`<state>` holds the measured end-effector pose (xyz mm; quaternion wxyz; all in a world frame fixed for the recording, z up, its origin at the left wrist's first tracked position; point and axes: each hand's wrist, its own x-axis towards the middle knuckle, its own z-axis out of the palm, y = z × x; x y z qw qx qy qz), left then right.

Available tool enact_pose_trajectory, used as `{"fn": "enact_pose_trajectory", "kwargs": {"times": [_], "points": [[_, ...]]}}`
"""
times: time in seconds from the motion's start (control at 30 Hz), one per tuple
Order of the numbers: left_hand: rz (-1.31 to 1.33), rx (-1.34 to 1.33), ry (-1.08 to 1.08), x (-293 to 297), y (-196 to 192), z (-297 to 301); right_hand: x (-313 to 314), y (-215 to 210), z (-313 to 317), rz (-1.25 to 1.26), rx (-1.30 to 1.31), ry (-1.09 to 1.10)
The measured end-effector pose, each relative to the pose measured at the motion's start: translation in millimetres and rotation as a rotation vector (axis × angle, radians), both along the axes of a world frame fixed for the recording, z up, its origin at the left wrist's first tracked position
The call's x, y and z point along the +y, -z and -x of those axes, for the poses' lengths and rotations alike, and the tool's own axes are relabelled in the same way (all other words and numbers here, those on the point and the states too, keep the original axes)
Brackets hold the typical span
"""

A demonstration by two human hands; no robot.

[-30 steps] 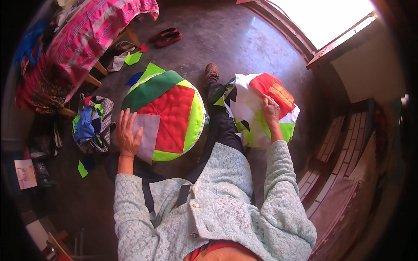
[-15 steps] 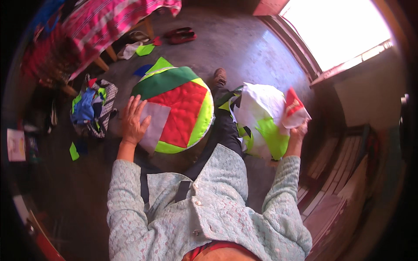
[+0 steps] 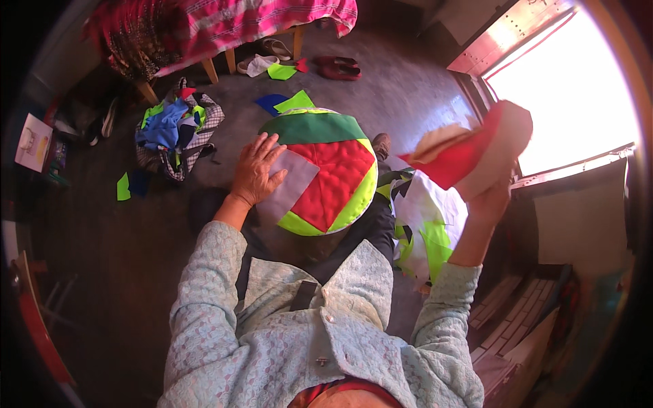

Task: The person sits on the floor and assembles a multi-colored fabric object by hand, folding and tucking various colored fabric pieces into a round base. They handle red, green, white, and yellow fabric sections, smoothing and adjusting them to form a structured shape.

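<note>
A round quilted patchwork piece [image 3: 320, 170] in green, red, grey and yellow-green lies on my lap. My left hand [image 3: 256, 170] rests flat on its left side, fingers spread. My right hand [image 3: 491, 197] is raised to the right and grips a red and cream fabric piece [image 3: 469, 149] lifted up in front of the window. Below that hand sits a heap of white, green and black fabric pieces [image 3: 425, 224] beside my right leg.
A pile of mixed cloth [image 3: 175, 132] lies on the dark floor at left, with green and blue scraps [image 3: 282, 102] scattered around. A bed with pink striped cover [image 3: 231, 27] stands at the back, red shoes [image 3: 337, 66] beside it. A bright window [image 3: 564, 88] is at right.
My right hand has risen from the heap at right, lifting the red and cream fabric piece up high. My left hand stays on the round patchwork piece.
</note>
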<state>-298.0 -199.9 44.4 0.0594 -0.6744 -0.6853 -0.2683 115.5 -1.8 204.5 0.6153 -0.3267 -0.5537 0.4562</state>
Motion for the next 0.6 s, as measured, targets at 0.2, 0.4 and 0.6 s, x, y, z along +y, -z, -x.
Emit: {"fn": "enact_pose_trajectory", "kwargs": {"times": [0.2, 0.4, 0.6], "points": [[-0.042, -0.005, -0.016, 2.6, 5.1, -1.2, -3.4, 88.3, 92.7, 0.599, 0.413, -0.356], [-0.02, 0.009, -0.026, 2.1, 6.8, -1.5, -41.1, 171.2, 106.5, 0.854, 0.214, -0.483], [0.006, -0.021, -0.016, 1.9, 3.9, -2.2, -51.1, 155.2, 107.5, 0.698, 0.071, -0.505]]}}
